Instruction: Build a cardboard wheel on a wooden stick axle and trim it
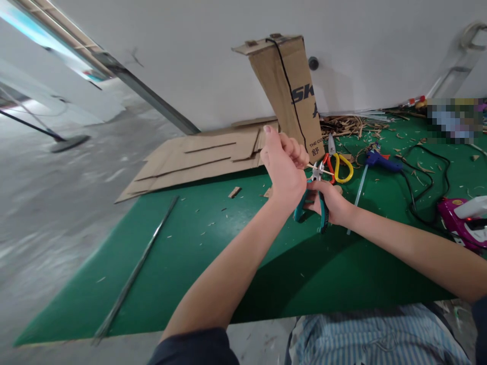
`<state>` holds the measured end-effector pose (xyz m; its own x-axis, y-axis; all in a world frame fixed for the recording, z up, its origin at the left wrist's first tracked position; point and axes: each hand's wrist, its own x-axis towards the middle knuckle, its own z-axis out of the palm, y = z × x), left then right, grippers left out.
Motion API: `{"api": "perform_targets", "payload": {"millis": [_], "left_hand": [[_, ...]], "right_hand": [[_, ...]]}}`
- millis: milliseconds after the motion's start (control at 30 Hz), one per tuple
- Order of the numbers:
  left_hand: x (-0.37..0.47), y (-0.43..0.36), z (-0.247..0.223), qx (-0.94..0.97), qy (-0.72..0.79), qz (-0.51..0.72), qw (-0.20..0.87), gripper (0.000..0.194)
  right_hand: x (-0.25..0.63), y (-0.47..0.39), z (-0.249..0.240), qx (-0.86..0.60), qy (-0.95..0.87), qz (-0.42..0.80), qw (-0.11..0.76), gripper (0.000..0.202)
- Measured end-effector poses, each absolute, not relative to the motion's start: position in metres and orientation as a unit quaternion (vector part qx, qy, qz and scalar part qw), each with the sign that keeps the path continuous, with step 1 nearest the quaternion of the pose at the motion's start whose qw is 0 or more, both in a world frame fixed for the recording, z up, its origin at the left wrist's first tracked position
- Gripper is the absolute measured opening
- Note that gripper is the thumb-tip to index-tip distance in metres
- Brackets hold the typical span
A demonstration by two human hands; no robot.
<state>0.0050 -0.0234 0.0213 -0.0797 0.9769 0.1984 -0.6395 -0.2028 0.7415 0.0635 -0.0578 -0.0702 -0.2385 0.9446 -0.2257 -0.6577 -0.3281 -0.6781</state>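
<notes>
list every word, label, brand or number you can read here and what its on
"SK", on the standing cardboard piece, cut off at the edge
"THE CO", lower on the same cardboard, also cut off
"舒", below that
One partial letter under "SK": cannot tell which
Any marking on the magenta device: too small to read

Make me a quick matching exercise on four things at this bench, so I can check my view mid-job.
Things
1. pliers
2. scissors
3. glue gun
4. cardboard box

Colour or place
A. brown with dark lettering
B. red and yellow handles
C. held in the right hand
D. blue body

Pairs: 1-C, 2-B, 3-D, 4-A
</notes>
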Motion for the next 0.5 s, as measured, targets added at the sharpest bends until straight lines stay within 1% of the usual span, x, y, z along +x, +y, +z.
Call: {"api": "perform_targets", "payload": {"millis": [133,300,500], "left_hand": [[0.004,-0.023,0.021,0.380,0.228,0.697,0.564,0.071],[0.003,-0.024,0.022,0.397,0.219,0.682,0.574,0.071],[-0.010,-0.011,0.028,0.396,0.210,0.685,0.575,0.071]], "right_hand": [[0.066,-0.056,-0.070,-0.287,-0.244,0.778,0.502,0.016],[0.073,-0.054,-0.071,-0.289,-0.259,0.802,0.455,0.019],[0.075,-0.058,-0.072,-0.281,-0.291,0.790,0.461,0.018]]}}
